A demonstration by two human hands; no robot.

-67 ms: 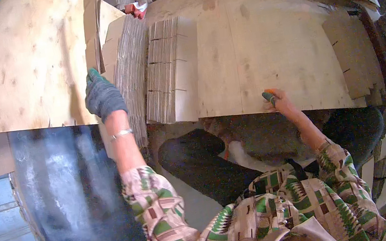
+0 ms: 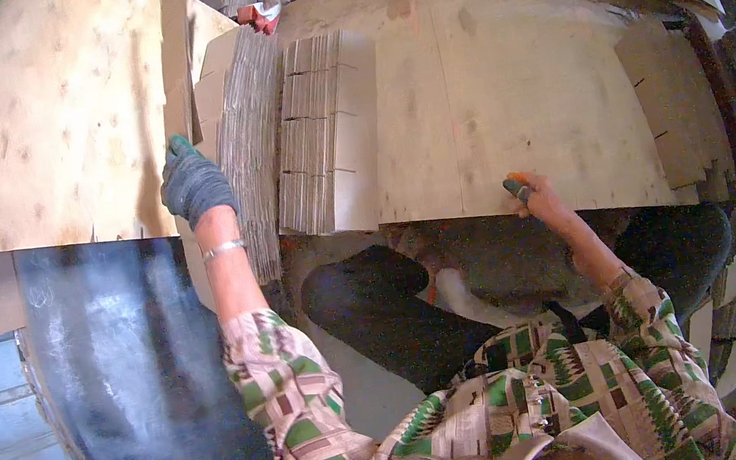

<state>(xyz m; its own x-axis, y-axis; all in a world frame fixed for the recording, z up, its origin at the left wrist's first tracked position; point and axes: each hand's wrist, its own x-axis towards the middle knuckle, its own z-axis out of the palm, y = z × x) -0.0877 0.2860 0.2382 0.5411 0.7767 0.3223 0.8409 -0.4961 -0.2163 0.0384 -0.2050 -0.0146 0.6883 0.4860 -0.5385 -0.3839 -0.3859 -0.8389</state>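
Observation:
My left hand (image 2: 194, 182), in a grey glove with green fingertips, is closed on the near end of a long brown cardboard sheet (image 2: 178, 77). This sheet stands on edge, left of a tall stack of flat cardboard pieces (image 2: 247, 124). Beside that stack lies a second bundle of slotted cardboard (image 2: 311, 133). Over the front edge of the plywood board, my right hand (image 2: 531, 194) has its fingers curled, with dark and orange covers on some fingertips. Whether it pinches anything small cannot be made out.
A wide plywood board (image 2: 500, 93) spans the middle, and a second plywood panel (image 2: 34, 129) lies at left. Slotted cardboard (image 2: 670, 100) rests at the board's right side, with more stacks beyond. A small red and white item (image 2: 260, 18) sits at the back. A dark, smeared surface (image 2: 134, 363) is lower left.
My left hand and the cardboard sheet have shifted slightly left. The right hand has barely moved.

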